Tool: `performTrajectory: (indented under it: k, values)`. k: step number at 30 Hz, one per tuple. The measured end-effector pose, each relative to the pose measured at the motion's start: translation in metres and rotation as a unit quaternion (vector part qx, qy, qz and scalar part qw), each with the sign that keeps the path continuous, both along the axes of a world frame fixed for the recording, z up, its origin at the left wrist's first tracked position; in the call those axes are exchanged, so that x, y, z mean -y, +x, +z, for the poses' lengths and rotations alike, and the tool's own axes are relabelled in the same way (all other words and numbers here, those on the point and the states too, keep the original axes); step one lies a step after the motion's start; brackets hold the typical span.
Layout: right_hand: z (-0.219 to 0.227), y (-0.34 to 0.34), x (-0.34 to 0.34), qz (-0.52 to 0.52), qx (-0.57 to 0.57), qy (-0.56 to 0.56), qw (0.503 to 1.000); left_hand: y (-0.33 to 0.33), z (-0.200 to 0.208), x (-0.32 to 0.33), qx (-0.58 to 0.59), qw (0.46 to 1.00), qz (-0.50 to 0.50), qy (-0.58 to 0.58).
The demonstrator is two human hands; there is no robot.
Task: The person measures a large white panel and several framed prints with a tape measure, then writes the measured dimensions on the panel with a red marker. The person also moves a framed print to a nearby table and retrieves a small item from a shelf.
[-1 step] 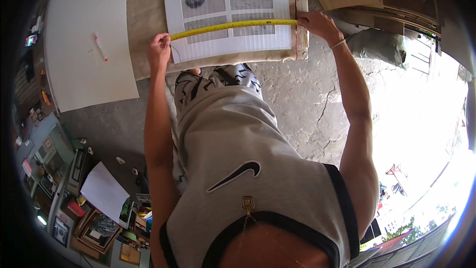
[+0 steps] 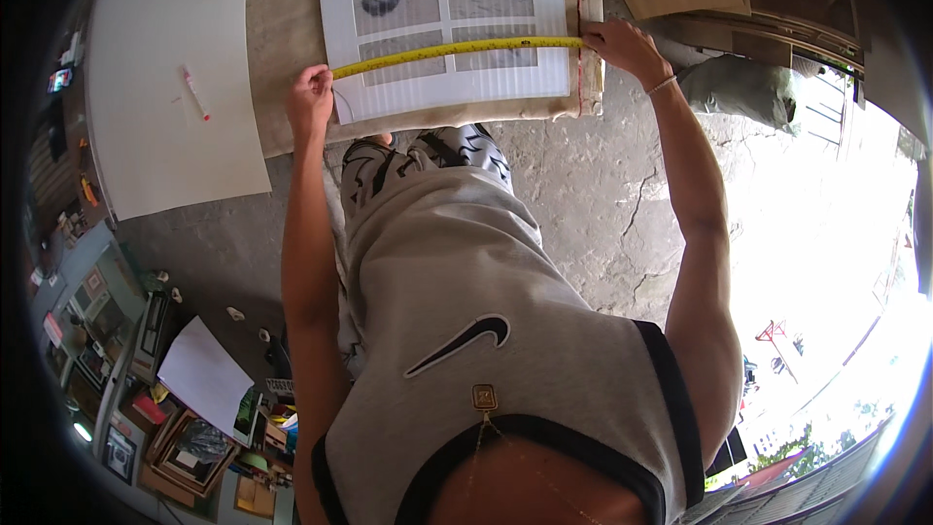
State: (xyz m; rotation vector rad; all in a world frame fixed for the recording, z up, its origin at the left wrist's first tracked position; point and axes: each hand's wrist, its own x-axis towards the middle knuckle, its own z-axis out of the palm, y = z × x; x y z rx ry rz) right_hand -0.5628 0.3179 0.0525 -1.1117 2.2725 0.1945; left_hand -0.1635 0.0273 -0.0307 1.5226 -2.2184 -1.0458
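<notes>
"Head view, then: what's different, biggest thing first?"

"Very little. The table (image 2: 284, 39), with everything on it, sits a hair further left in the frame. I'd put that down to the wearer's head shifting."

"And the big white sheet (image 2: 160, 39)?"

"Same place, at the left, its near end reaching past the table's front edge."

"What about the white panel (image 2: 444, 21)?"

"Flat on the table, right of the sheet, showing four windows. It keeps its place against the table."

"So the yellow tape (image 2: 457, 48)?"

"Same line as before, across the panel's lower half, a bit lower at the left. It runs past the panel's right edge to the red line (image 2: 578, 0) on the table."

"Hands?"

"Both closed on the tape. The right hand (image 2: 628, 50) pinches it just beside the red line; the left hand (image 2: 311, 93) grips it at the panel's left edge."

"Meaning what for the work?"

"A steady hold, I'd judge: tape stretched, panel undisturbed."

"And the pen (image 2: 196, 93)?"

"Lying on the sheet, well apart from both hands."
</notes>
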Motion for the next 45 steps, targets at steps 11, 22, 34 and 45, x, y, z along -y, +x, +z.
performTrajectory:
  k: [11, 22, 34, 45]
  values:
    - [-0.013, -0.016, 0.0, -0.013, 0.007, 0.04, 0.999, -0.015, 0.022, -0.014, -0.015, 0.999, 0.04, 0.01]
    - [-0.001, -0.007, 0.012, -0.03, 0.016, 0.063, 0.997, -0.011, 0.016, -0.013, -0.059, 0.995, 0.079, 0.022]
    - [-0.013, -0.013, 0.015, -0.003, -0.006, 0.061, 0.998, -0.005, 0.003, -0.01, -0.13, 0.98, 0.123, 0.088]
    - [-0.03, -0.027, 0.019, 0.014, 0.033, 0.076, 0.996, 0.006, -0.011, -0.007, -0.169, 0.975, 0.098, 0.102]
